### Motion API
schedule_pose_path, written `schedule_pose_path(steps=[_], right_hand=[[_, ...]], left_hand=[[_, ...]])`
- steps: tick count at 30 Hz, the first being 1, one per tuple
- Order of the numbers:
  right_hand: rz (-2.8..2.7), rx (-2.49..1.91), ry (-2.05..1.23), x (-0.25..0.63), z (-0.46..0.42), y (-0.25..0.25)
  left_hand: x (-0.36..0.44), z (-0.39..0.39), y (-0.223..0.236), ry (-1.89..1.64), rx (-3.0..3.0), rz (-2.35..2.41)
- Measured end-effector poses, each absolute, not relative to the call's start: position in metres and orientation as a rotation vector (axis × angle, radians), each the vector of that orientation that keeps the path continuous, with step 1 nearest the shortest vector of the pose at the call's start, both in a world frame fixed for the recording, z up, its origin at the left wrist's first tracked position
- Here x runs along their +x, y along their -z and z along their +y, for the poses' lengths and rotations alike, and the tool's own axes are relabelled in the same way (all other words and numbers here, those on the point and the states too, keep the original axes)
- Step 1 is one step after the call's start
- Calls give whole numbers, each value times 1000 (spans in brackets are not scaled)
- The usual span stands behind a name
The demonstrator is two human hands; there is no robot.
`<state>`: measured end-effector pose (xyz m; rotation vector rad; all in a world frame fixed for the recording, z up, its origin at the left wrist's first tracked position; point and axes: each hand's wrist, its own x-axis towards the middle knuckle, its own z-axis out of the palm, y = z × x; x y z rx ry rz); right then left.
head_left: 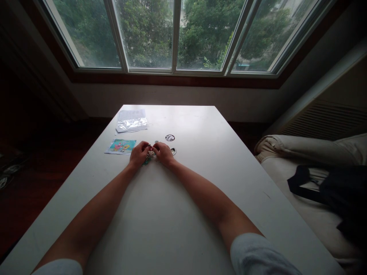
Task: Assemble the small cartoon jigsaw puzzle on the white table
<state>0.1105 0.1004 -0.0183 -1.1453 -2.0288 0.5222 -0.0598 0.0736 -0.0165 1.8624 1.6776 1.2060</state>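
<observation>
Both hands meet over a small heap of green and pale pieces (148, 158) on the white table (172, 214). My left hand (139, 152) has its fingers curled together at the heap's left side. Opposite it, my right hand (163, 152) is closed in a pinch, thumb and fingertips close to the left fingertips. Something small and reddish shows between the fingertips, too small to name. Left of the hands lies a colourful cartoon picture sheet (122, 146). A round hole with a pale ring (173, 151) sits just right of my right hand.
Papers with a shiny clear plastic sleeve (132, 121) lie at the table's far left. A round disc with a dark pattern (170, 138) is beyond my right hand. A beige sofa (286, 172) with a dark strapped bag (338, 187) stands right. Windows (174, 38) rise behind.
</observation>
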Motion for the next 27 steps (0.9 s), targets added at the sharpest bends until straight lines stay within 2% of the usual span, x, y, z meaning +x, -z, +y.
schedule_pose_path(steps=[7, 17, 22, 27], right_hand=[[-2075, -1117, -453, 110, 99, 20], [-2138, -1304, -374, 108, 92, 16], [-2322, -1289, -225, 107, 86, 13], [-2350, -1249, -238, 109, 88, 15]], left_hand=[[-62, 79, 21, -1280, 1686, 1655], [-63, 76, 16, -1182, 1871, 1889], [-66, 79, 19, -1191, 1832, 2000], [-66, 81, 21, -1139, 1880, 1983]])
